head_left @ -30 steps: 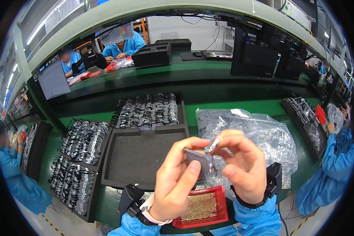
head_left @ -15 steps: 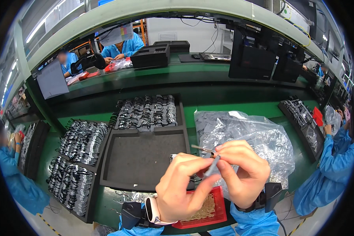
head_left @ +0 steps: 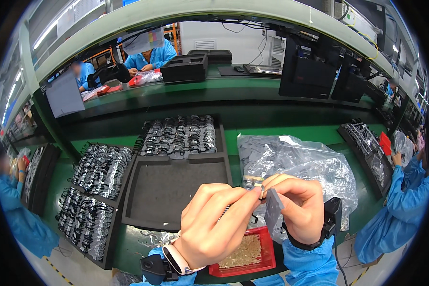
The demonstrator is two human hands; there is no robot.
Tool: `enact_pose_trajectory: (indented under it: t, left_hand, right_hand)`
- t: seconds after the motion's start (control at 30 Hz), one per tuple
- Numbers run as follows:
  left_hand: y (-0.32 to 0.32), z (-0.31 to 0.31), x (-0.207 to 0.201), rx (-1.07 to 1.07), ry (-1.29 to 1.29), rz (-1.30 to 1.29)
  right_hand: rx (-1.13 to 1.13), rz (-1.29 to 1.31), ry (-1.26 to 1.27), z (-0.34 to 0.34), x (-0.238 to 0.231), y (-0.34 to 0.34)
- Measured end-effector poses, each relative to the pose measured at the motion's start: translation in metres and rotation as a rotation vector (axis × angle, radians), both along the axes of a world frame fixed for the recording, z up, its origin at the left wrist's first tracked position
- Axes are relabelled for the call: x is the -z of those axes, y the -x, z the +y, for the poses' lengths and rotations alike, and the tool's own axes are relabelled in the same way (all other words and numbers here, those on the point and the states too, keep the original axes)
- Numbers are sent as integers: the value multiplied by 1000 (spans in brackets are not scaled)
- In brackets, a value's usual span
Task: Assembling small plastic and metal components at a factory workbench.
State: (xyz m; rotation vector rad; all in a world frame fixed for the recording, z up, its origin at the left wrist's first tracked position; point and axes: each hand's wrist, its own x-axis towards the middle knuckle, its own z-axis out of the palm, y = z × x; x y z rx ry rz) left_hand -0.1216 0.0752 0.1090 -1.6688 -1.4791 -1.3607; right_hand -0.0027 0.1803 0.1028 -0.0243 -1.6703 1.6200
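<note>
My hands meet above the front edge of the bench. A thin grey rectangular plate [head_left: 273, 211] with small marks is in my right hand [head_left: 301, 205], its thumb and fingers closed on it. My left hand [head_left: 214, 226] has its fingers pinched together beside the plate's upper edge, at a small dark piece [head_left: 262, 193]. What exactly these fingertips hold is partly hidden. A pale gold strip [head_left: 253, 178] shows just past the fingertips. Below the hands sits a red tray [head_left: 270, 260] with pale yellowish bits in it.
A clear plastic bag [head_left: 314, 159] of grey pieces lies behind my hands. To the left are a black foam tray [head_left: 176, 188] and stacked metal parts with black cables [head_left: 178, 136], [head_left: 88, 224]. Black monitors [head_left: 305, 71] hang ahead. Co-workers in blue sit at both sides and opposite.
The grey plate has turned from nearly edge-on to showing its broad face. My left hand has rolled over, its fingers now straighter and back upward; the right hand has lowered slightly.
</note>
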Motion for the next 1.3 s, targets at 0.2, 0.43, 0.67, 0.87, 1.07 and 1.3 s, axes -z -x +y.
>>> enact_pose_trajectory:
  t: [0.2, 0.43, 0.67, 0.87, 1.07, 1.3]
  left_hand:
    - [2, -1, -3, -2, 18, 63]
    - [5, -3, -1, -23, 16, 88]
    - [8, -3, 1, -43, -45, 116]
    - [7, -3, 6, -130, -44, 328]
    - [5, -2, 7, -175, -43, 397]
    - [7, 2, 9, -176, -33, 422]
  right_hand:
    - [58, -26, -106, -1, -3, -1]
    - [12, -50, -85, -1, 0, 2]
    - [-4, -95, 258, -2, 0, 0]
    - [87, -104, 247, -3, 1, 1]
    - [109, -114, 265, -4, 3, 2]
    - [118, -93, 140, -4, 1, 4]
